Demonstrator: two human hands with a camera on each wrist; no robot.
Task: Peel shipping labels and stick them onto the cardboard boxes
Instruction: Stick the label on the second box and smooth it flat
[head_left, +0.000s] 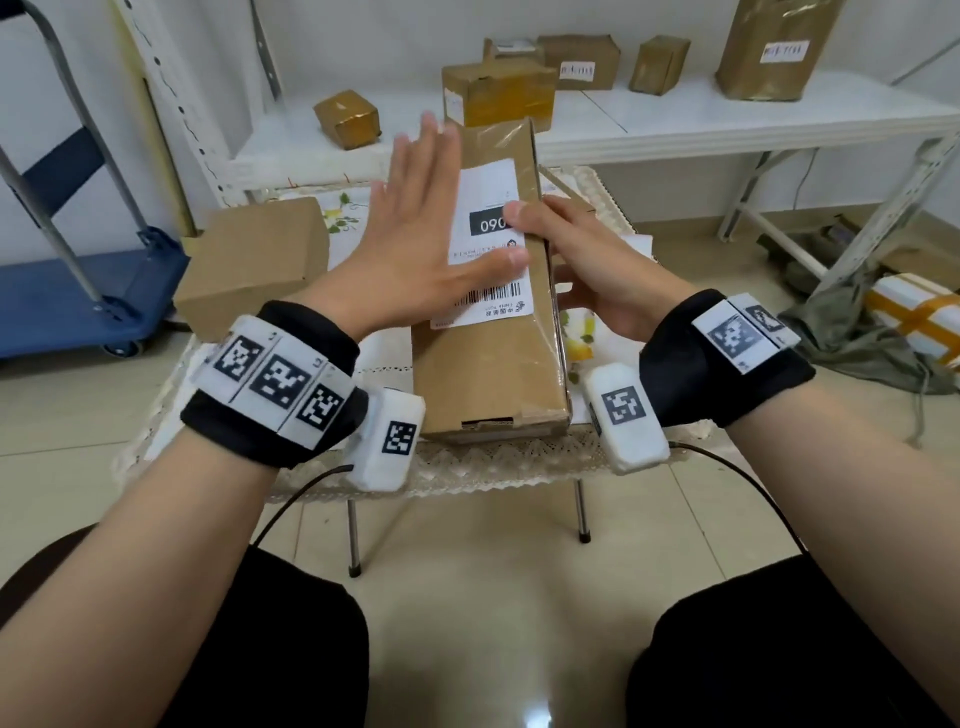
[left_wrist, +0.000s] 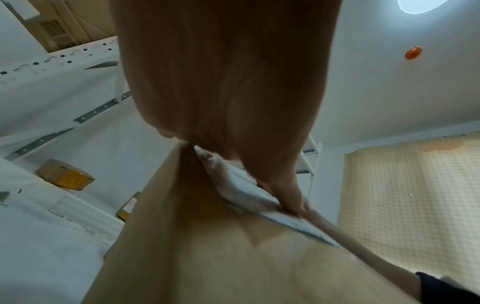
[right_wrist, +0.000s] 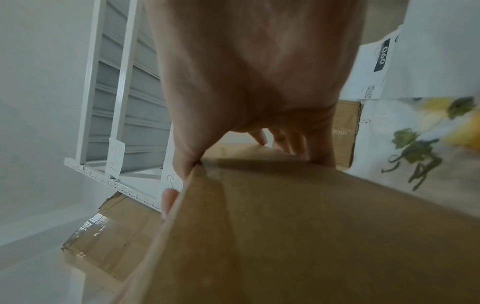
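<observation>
The long box (head_left: 488, 332) stands at the centre of the small table (head_left: 519, 457), label (head_left: 485, 249) on its top face. A second box (head_left: 249, 265) sits at nine o'clock. The shelf (head_left: 675, 124) with more boxes (head_left: 498, 93) lies at twelve o'clock, a cart (head_left: 78, 296) beyond the second box at nine.

Even indoor light, ceiling lamp (left_wrist: 426, 5) glare, blurred wide-angle wrist views.

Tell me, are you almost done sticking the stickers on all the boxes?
Partway. Some shelf boxes already wear white labels. In hand: the left hand lies flat on the label on the long box, while the right hand grips its side. Left: the plain box on the table shows no label, and neither do a few shelf boxes.
</observation>
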